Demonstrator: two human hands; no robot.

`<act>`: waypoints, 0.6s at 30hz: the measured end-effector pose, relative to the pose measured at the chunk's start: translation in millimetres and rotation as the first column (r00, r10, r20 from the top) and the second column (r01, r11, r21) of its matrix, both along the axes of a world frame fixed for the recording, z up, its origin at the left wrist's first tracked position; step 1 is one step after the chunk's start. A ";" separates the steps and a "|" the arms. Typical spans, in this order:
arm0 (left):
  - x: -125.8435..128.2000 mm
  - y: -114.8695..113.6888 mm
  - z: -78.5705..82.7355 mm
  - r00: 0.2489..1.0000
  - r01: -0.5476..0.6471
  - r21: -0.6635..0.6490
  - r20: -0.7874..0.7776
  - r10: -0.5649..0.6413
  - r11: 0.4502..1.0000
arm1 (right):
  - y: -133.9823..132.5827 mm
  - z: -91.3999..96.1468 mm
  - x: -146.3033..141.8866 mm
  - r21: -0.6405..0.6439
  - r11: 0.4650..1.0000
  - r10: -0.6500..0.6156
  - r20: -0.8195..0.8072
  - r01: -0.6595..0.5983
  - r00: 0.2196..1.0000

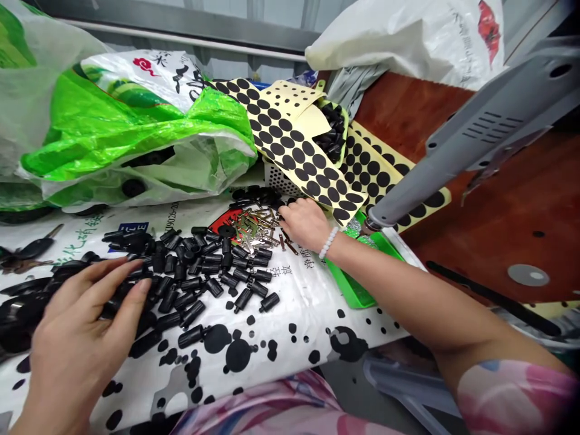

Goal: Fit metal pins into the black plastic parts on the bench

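Note:
My left hand [86, 332] hovers over the left side of a heap of small black cylindrical parts [212, 266], its thumb and fingers apart. Black pieces show just behind its fingertips; no held part can be made out. My right hand [306, 225], with a beaded bracelet [328, 243] at the wrist, reaches to the right edge of a pile of small metal strips [254, 228]. Its fingers are bent together and point down beside some black round pieces [258, 196]. Whatever lies between those fingertips is hidden.
A green tray [357, 290] sits under a grey machine arm [471, 121] at right. Sheets of black round stickers [290, 142] lean over a perforated basket [278, 180]. A green-and-white bag [149, 133] fills the back left; keys [38, 244] lie at far left.

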State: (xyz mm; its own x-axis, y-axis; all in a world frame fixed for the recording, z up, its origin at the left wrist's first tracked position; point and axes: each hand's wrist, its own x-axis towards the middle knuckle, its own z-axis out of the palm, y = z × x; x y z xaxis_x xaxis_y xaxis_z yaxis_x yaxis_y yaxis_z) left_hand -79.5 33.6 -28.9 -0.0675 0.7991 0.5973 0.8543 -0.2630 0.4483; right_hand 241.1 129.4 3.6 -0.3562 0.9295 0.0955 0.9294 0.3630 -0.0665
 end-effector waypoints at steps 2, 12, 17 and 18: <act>26.1 -10.7 12.3 0.999 0.050 -0.111 0.002 -0.050 0.993 | -15.3 9.6 -6.5 -0.082 0.996 0.027 -0.137 -0.038 0.990; 90.8 -28.7 8.2 0.872 0.485 -0.152 0.008 -0.490 0.861 | -87.1 -0.1 -37.6 -0.496 0.437 -0.719 -0.694 -0.751 0.040; 92.4 -30.4 5.8 0.861 0.506 -0.169 0.042 -0.506 0.846 | -91.9 -5.8 -39.1 -0.485 0.440 -0.736 -0.676 -0.756 0.005; 92.5 -30.5 5.4 0.861 0.506 -0.171 0.052 -0.506 0.845 | -92.5 -6.0 -39.1 -0.479 0.447 -0.735 -0.678 -0.755 -0.006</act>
